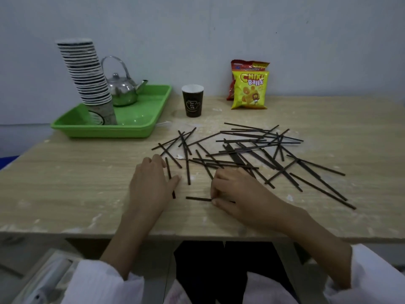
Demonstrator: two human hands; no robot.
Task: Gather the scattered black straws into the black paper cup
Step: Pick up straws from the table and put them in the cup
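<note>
Several black straws [247,148] lie scattered across the middle and right of the wooden table [65,183]. The black paper cup [192,102] stands upright behind them, nothing showing above its rim. My left hand [151,185] rests flat on the table over one straw [168,170] that runs under its thumb. My right hand [238,191] has curled fingers pinching a single straw [198,198] lying near the front edge.
A green tray [140,128] at the back left holds a tall leaning stack of paper cups [85,73] and a metal kettle [122,88]. Two snack bags [249,86] stand against the wall at the back. The table's front edge is close to my wrists.
</note>
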